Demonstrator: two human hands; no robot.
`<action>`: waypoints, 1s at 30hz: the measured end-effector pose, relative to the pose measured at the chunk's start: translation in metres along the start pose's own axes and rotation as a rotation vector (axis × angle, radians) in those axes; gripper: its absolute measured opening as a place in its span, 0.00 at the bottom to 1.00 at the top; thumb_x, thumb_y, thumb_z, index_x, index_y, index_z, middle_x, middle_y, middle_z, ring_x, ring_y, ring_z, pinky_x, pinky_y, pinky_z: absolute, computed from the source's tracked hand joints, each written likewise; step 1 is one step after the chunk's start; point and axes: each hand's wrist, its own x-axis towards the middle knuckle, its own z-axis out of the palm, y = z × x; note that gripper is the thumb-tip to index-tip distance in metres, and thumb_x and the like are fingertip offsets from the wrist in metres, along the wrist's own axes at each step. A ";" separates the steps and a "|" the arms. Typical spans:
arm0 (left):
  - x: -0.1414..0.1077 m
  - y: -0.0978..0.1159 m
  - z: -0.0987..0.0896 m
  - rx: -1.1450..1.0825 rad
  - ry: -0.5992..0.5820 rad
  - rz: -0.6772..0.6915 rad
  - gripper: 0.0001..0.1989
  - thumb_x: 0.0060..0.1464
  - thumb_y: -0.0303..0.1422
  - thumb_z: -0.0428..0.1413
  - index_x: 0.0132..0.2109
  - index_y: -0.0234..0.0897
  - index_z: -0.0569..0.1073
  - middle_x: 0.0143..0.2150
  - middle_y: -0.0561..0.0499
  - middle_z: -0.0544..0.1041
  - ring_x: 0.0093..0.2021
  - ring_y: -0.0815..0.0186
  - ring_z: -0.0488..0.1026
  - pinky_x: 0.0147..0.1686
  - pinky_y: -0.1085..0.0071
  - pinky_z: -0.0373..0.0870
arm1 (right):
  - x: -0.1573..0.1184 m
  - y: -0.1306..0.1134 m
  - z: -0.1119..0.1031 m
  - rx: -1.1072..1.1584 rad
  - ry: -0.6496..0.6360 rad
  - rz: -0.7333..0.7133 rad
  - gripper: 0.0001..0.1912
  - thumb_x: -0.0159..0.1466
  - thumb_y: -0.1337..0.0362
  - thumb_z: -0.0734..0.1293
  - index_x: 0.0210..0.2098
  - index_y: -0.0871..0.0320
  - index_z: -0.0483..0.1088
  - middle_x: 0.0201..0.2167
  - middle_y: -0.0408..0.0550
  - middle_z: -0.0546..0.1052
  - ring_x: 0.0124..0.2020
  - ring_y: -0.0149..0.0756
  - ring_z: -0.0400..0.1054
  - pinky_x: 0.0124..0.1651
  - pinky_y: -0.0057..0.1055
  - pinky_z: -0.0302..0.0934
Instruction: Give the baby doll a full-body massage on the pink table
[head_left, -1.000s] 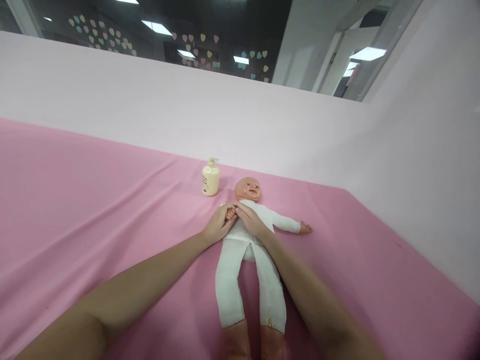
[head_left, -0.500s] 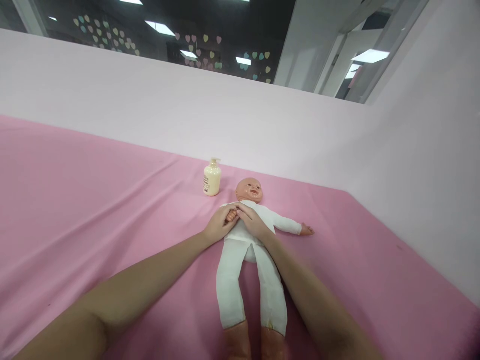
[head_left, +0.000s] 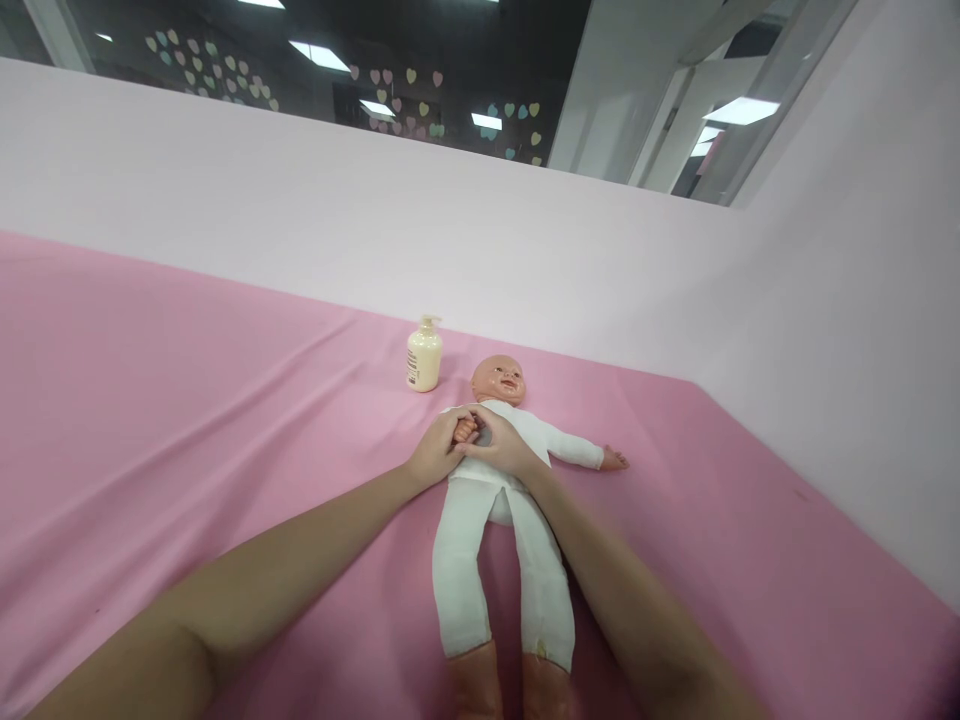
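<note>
A baby doll in a white suit lies on its back on the pink cover, head at the far end. My left hand is closed around one of the doll's hands, raised over its chest. From the other side my right hand reaches the same small hand. Its thumb lies below the doll's fist and its fingers above, with a gap between them at the palm. The fingertips of both my hands meet or nearly meet; exact contact is partly hidden. The doll's other arm stretches out to the right.
A cream pump bottle stands upright beside the doll's head. The pink cover has folds on the left. Behind it rises a white wall, with a window bearing heart stickers above.
My right thumb has moved down and left, away from its fingers, to the lower side of the doll's hand. My left hand and the doll's body stay in place.
</note>
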 end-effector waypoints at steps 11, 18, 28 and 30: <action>-0.002 -0.004 0.001 -0.091 -0.024 -0.042 0.11 0.59 0.33 0.55 0.48 0.39 0.65 0.45 0.43 0.76 0.45 0.59 0.75 0.47 0.59 0.73 | 0.000 -0.004 0.000 -0.061 -0.004 0.023 0.20 0.60 0.59 0.71 0.51 0.55 0.70 0.46 0.47 0.76 0.47 0.41 0.69 0.51 0.37 0.61; 0.000 -0.001 0.000 -0.057 -0.023 -0.030 0.10 0.58 0.33 0.55 0.48 0.39 0.67 0.44 0.45 0.77 0.44 0.59 0.75 0.47 0.59 0.73 | 0.000 -0.004 0.000 -0.057 0.000 0.016 0.20 0.61 0.59 0.71 0.51 0.56 0.71 0.46 0.48 0.76 0.47 0.42 0.69 0.52 0.37 0.61; 0.002 0.003 -0.001 -0.019 -0.048 0.014 0.08 0.60 0.35 0.52 0.45 0.39 0.69 0.43 0.44 0.77 0.45 0.56 0.74 0.49 0.57 0.71 | 0.000 -0.004 0.000 -0.059 0.003 0.013 0.18 0.61 0.59 0.70 0.50 0.55 0.71 0.46 0.47 0.76 0.47 0.41 0.69 0.52 0.36 0.61; 0.001 0.001 -0.001 -0.030 -0.027 -0.015 0.10 0.59 0.34 0.54 0.47 0.39 0.69 0.45 0.44 0.77 0.45 0.57 0.75 0.49 0.57 0.72 | 0.000 -0.004 0.000 -0.063 0.002 0.016 0.18 0.61 0.59 0.70 0.50 0.55 0.70 0.46 0.47 0.76 0.47 0.41 0.69 0.52 0.36 0.61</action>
